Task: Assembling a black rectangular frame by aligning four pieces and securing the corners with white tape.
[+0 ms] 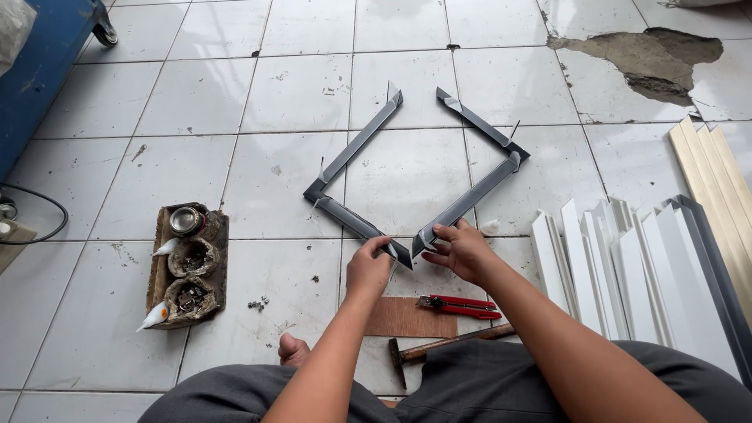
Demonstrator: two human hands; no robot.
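Left hand (pixel 368 265) grip is pinched shut on the near end of the left grey strip (pixel 362 225), fingers closed over its mitred tip. Right hand (pixel 462 251) grip is clamped on the near end of the right grey strip (pixel 468 202), thumb and fingers wrapped around it. The two held ends sit just beside each other with a small gap between, right in front of the person, on the tiled floor (pixel 298 94).

From the left grip the strip runs up and left, long axis diagonal, to a corner where it meets a second grey strip (pixel 360 141) going up and right. From the right grip the strip runs up and right to a corner, where another grey strip (pixel 478 121) goes up and left. Together the four lie flat as a diamond, far tips near each other but apart.

Just below the hands: a brown board (pixel 403 317), a red utility knife (pixel 458 305) touching its edge, a hammer (pixel 439 346) nearer the knees. To the right, a stack of white profiles (pixel 627 274) and beige slats (pixel 713 180). To the left, a small tray of hardware (pixel 188 266). A broken tile patch (pixel 642 59) is far right.
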